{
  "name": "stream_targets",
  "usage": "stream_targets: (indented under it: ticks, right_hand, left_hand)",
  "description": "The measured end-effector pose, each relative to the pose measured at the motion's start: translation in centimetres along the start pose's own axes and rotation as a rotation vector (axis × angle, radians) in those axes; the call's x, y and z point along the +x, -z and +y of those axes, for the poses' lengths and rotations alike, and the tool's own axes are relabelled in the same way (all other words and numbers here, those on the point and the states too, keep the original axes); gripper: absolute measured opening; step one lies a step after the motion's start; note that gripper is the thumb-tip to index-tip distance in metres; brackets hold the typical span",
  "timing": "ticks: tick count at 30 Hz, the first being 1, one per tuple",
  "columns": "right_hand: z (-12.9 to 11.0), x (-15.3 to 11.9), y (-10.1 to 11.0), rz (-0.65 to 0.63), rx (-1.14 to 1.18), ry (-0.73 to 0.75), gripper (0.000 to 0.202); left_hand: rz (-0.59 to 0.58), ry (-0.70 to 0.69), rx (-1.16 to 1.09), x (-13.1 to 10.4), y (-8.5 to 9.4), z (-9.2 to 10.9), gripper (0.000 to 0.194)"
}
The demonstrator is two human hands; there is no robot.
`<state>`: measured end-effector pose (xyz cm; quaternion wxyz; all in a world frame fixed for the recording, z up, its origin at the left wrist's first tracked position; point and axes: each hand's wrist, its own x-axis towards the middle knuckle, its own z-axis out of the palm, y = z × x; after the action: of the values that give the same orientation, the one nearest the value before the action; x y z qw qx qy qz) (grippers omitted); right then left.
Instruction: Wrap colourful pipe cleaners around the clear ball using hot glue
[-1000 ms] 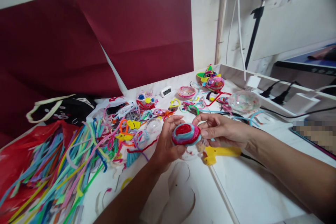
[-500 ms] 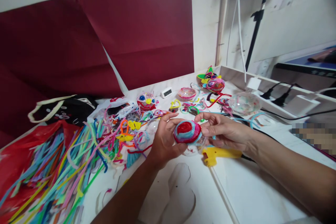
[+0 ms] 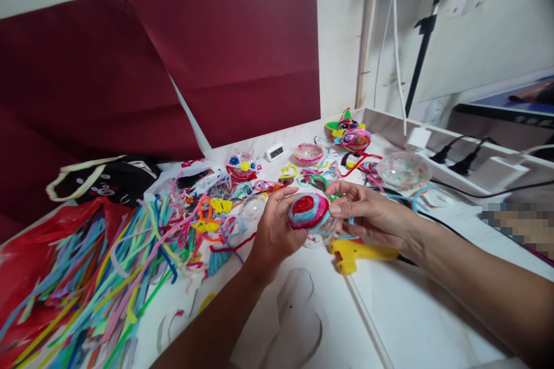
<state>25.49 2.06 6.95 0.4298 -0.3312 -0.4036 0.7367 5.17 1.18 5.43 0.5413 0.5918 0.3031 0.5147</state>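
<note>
Between both hands sits a clear plastic ball half wound with a red, light blue and pink pipe-cleaner spiral (image 3: 309, 211). My left hand (image 3: 276, 230) wraps its left side, thumb below. My right hand (image 3: 367, 213) pinches its right edge with thumb and fingers. Just below my right hand lies a yellow glue gun (image 3: 363, 252), with a long white glue stick (image 3: 369, 323) sticking out of it toward me. Under the spiral, a clear plastic shell (image 3: 314, 240) shows in part.
Many loose pipe cleaners (image 3: 130, 277) spread on the left over a red bag (image 3: 104, 213). Decorated balls (image 3: 241, 167), a small digital clock (image 3: 274, 152) and clear bowls (image 3: 403, 170) stand behind. Plugs and cables (image 3: 465, 155) run along the right edge.
The spiral piece has turned slightly in the fingers and shifted a little right and up. Both hands keep hold of it.
</note>
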Motion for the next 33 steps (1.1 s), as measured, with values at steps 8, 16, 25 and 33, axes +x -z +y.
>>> stream_targets:
  ticks: [8,16,25,33]
  right_hand:
    - [0.4,0.1,-0.1,0.000,-0.019,-0.019,0.062]
    - [0.5,0.0,-0.3,-0.001,-0.028,-0.029,0.064]
    - [0.9,0.3,0.1,0.003,-0.013,-0.018,0.065]
    - [1.1,0.4,0.5,-0.015,-0.039,0.011,0.060]
  left_hand:
    - [0.046,-0.009,-0.031,-0.6,-1.0,0.1,0.058]
    - [0.075,-0.008,0.020,-0.7,-1.0,-0.1,0.055]
    - [0.063,-0.001,0.083,-0.4,-0.6,-0.2,0.058]
    - [0.069,0.013,0.019,-0.4,-0.7,-0.6,0.057]
